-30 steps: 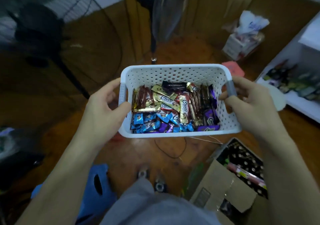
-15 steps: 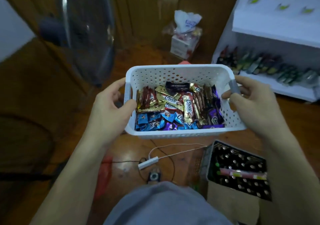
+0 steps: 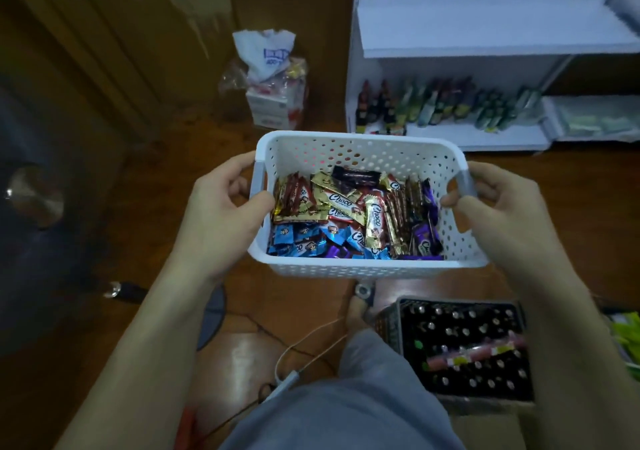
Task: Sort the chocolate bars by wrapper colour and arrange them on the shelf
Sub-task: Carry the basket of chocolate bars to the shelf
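Chocolate bars [image 3: 353, 217] in gold, red, blue and purple wrappers lie mixed inside the white basket [image 3: 363, 269]; I see my left hand [image 3: 221, 221] and right hand [image 3: 502, 217] gripping its end handles, the shelf [image 3: 485, 34] beyond the basket

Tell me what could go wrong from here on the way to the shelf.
1. The white cable and the crate of bottles lie on the floor by the feet; a step could catch them.
2. The left hand and right hand both grip the basket; in a stumble the loose chocolate bars might spill.
3. The lower shelf already holds a row of goods, so room looks tight.
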### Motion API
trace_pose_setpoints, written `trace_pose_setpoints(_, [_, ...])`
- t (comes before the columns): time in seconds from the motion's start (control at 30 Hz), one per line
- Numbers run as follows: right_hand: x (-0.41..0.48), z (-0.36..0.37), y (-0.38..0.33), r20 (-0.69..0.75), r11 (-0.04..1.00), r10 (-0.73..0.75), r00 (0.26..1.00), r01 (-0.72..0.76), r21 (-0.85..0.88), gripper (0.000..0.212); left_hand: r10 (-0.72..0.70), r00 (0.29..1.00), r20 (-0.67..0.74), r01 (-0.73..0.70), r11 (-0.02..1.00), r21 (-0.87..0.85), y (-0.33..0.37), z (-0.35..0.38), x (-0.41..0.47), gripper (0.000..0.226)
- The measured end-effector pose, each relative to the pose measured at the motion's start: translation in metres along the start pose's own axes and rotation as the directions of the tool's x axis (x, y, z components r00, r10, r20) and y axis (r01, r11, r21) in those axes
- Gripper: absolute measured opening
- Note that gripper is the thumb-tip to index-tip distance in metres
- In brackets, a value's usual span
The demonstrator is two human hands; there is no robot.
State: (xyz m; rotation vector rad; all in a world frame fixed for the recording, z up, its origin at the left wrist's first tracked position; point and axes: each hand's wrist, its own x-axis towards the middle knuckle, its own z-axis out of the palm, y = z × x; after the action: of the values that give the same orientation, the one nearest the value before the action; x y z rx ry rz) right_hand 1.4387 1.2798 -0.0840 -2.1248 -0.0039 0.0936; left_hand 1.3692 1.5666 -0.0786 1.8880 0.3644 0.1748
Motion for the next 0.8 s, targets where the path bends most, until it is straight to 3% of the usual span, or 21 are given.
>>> trace_pose_setpoints(0.33, [0.222,-0.08,0.03,-0.055,0.998,0.052,0.997,-0.051,0.026,0.026,0.04,0.994,0.102,-0.043,0.999,0.029,0.07,0.13,0.209,0.053])
trace_pose_setpoints(0.8, [0.381,-0.21,0.098,-0.392,0.974,0.226,0.892,-0.194,0.118,0.03,0.174,0.887,0.427,-0.213,0.976,0.045,0.161,0.334,0.421,0.054])
